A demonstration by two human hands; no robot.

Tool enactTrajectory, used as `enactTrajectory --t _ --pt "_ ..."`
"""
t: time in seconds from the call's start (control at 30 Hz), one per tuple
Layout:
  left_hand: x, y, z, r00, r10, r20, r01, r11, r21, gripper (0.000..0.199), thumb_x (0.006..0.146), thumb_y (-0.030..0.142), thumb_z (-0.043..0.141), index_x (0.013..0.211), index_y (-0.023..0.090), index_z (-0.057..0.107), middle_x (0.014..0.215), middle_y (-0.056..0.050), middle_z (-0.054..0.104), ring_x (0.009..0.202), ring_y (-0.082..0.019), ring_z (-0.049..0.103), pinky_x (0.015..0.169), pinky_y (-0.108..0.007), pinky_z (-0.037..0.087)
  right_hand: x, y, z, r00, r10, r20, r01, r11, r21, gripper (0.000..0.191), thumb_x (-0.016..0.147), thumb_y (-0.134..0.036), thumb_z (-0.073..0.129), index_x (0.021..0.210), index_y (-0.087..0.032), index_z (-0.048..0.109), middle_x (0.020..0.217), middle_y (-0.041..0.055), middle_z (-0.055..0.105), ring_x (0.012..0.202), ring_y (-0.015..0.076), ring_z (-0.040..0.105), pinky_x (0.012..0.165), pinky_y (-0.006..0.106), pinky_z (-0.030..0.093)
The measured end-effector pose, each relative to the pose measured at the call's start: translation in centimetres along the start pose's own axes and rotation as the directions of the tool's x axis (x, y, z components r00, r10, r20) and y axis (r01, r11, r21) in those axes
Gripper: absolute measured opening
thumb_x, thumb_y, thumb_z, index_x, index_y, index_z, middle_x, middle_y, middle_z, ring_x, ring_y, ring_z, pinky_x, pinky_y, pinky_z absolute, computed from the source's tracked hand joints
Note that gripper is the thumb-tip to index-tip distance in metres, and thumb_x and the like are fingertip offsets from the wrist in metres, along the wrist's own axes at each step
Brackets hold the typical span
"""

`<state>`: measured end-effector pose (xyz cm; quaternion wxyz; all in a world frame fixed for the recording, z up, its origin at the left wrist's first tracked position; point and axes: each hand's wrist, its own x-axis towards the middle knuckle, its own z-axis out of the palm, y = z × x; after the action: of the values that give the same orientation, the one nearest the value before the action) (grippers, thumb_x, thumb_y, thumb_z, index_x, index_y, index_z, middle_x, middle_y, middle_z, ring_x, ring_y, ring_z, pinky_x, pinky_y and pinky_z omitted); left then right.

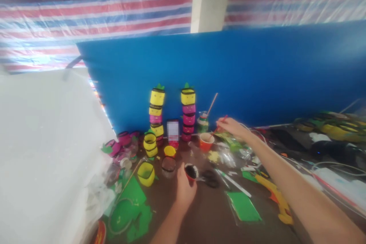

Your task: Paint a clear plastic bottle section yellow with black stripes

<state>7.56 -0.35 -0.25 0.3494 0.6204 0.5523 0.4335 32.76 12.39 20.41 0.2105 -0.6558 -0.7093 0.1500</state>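
My left hand [185, 187] is wrapped round a small red cup [192, 177] with dark contents, held above the brown table. A thin red paintbrush [216, 126] is pinched in my right hand [228, 126], its lower end reaching into an orange paper cup [206, 145] on the table. Its tip is hidden inside that cup. Black-handled scissors [210, 179] lie just right of the red cup. A clear round container [168, 164] and a small yellow cup [170, 151] stand beyond my left hand.
Two stacks of yellow and magenta felt cups [156, 114] stand against the blue panel [228, 72]. Green felt sheets [134, 198] lie at left. A yellow glue gun [276, 194], a white pen [236, 183] and a green packet [243, 206] lie at right. White cables [334, 166] run farther right.
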Motion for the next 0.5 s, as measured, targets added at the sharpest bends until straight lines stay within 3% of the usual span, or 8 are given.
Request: enactTrajectory --t 0.2,0.37,0.5 --pt "-0.1 0.0 0.0 1.000 0.026 0.004 -0.026 1.000 -0.001 0.072 0.071 0.013 0.056 0.139 0.005 0.036 0.140 -0.021 0.046 0.135 -0.028 0.040 0.116 -0.038 0.027 -1.3 0.9 -1.7 0.996 -0.044 -0.082 0.037 0.996 -0.081 0.036 0.081 -0.052 0.050 0.073 -0.020 0.065 0.069 0.0045 0.070 0.066 0.0197 0.064 0.066 0.029 0.046" --pt "-0.2 0.2 -0.1 1.000 0.013 0.009 -0.013 1.000 -0.001 0.073 0.071 0.012 0.056 0.140 0.005 0.035 0.140 -0.022 0.046 0.135 -0.028 0.040 0.115 -0.038 0.027 -2.4 0.8 -1.9 0.996 -0.079 -0.046 0.073 0.992 -0.107 0.030 0.079 -0.046 0.052 0.080 -0.022 0.069 0.084 0.0046 0.074 0.076 0.0209 0.066 0.071 0.029 0.048" --pt "-0.3 0.3 -0.2 1.000 0.020 0.007 -0.020 1.000 -0.010 0.072 0.072 0.012 0.055 0.141 0.008 0.035 0.141 -0.021 0.046 0.137 -0.028 0.038 0.115 -0.039 0.026 -3.3 -0.1 -1.8 0.994 -0.109 0.001 0.108 0.986 -0.123 0.027 0.080 -0.040 0.049 0.079 -0.022 0.070 0.085 0.0048 0.074 0.077 0.0212 0.067 0.071 0.029 0.048"
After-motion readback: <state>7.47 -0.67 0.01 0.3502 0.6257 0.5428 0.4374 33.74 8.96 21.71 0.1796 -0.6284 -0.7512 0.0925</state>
